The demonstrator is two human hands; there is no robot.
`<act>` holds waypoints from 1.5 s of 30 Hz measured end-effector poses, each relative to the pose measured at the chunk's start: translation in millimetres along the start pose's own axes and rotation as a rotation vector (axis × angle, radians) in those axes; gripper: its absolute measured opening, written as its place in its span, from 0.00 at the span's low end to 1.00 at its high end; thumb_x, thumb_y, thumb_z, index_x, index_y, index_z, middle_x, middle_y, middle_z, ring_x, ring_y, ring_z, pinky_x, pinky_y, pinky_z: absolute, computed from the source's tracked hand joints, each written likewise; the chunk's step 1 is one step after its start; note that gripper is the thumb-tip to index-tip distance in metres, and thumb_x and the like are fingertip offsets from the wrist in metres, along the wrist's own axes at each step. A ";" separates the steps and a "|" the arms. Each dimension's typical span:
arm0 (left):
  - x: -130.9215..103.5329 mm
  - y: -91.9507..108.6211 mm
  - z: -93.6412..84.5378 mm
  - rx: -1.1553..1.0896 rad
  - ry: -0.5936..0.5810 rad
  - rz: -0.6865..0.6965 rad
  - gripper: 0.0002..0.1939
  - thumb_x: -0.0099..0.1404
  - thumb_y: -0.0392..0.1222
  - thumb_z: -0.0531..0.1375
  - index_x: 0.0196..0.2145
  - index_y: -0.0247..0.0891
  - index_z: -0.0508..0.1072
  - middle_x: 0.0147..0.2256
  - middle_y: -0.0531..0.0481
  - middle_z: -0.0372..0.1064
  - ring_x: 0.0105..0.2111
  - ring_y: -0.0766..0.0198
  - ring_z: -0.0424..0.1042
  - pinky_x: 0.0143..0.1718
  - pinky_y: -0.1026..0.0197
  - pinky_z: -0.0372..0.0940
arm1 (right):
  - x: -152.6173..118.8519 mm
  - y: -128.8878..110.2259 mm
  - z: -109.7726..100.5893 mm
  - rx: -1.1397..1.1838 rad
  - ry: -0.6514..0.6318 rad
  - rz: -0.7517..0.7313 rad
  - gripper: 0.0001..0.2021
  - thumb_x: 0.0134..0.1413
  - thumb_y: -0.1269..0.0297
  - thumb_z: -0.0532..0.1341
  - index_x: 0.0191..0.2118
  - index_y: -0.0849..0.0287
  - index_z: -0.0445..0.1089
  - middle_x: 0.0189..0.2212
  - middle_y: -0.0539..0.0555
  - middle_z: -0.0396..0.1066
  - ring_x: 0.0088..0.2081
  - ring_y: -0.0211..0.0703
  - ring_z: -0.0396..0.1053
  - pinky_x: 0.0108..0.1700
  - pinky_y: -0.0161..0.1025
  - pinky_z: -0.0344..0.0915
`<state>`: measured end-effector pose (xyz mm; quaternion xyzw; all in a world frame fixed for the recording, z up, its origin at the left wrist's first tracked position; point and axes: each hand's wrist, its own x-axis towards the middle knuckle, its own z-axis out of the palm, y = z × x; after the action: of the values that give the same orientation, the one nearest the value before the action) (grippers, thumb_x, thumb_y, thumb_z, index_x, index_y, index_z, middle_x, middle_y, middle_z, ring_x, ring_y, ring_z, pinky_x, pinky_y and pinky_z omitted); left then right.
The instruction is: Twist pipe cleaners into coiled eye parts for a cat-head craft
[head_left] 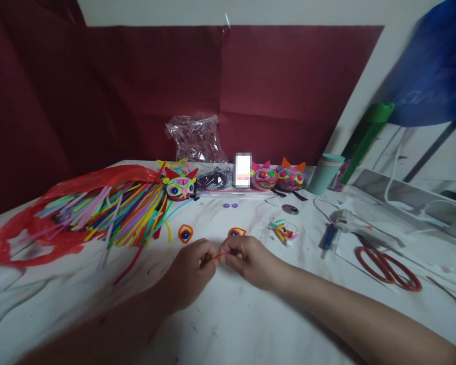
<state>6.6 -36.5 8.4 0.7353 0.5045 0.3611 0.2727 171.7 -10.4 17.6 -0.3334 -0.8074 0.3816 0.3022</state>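
My left hand and my right hand meet above the white marbled table, both in a pinch. Between the fingertips shows a short orange pipe cleaner; most of it is hidden by the fingers. Just beyond my left hand lies an eye-shaped piece with an orange and yellow outline and a blue centre. A similar eye-shaped piece is partly covered by my right hand. Farther back, two small purple coils rest side by side.
Colourful pipe cleaners spill from a red plastic bag at left. Decorated animal heads line the back, near a green cup. At right are a glue gun, scissors, a blue-handled tool and pipe-cleaner scraps.
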 end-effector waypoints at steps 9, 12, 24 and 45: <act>-2.7 -0.2 5.8 -0.234 0.135 -0.098 0.07 0.55 0.41 0.53 0.22 0.37 0.62 0.18 0.59 0.54 0.18 0.71 0.53 0.19 0.68 0.49 | 0.4 3.2 22.3 0.438 0.214 0.117 0.16 0.44 0.51 0.61 0.26 0.61 0.65 0.21 0.47 0.60 0.24 0.34 0.56 0.26 0.32 0.55; -2.8 -0.7 9.5 -0.214 0.119 -0.121 0.07 0.55 0.41 0.54 0.22 0.37 0.63 0.18 0.59 0.55 0.18 0.71 0.53 0.19 0.68 0.49 | -2.2 4.5 24.1 0.382 0.228 0.091 0.15 0.48 0.52 0.58 0.26 0.61 0.63 0.20 0.47 0.58 0.24 0.34 0.54 0.25 0.32 0.53; 1.7 -0.3 -5.1 0.108 -0.037 0.043 0.07 0.55 0.36 0.51 0.20 0.38 0.60 0.21 0.57 0.57 0.24 0.67 0.58 0.26 0.65 0.53 | -1.3 0.4 4.0 -0.209 0.077 -0.068 0.06 0.47 0.76 0.53 0.27 0.61 0.65 0.22 0.49 0.62 0.24 0.34 0.58 0.27 0.31 0.55; -3.2 1.3 7.8 -0.192 0.109 -0.130 0.08 0.55 0.42 0.53 0.21 0.38 0.62 0.17 0.60 0.50 0.18 0.71 0.50 0.19 0.68 0.47 | -3.2 2.5 24.0 0.399 0.241 0.095 0.17 0.47 0.50 0.58 0.25 0.61 0.64 0.21 0.48 0.59 0.24 0.35 0.56 0.27 0.33 0.54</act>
<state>12.9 -40.3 3.9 0.6510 0.5280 0.4287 0.3370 156.5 -21.6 2.2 -0.3480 -0.6572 0.5050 0.4381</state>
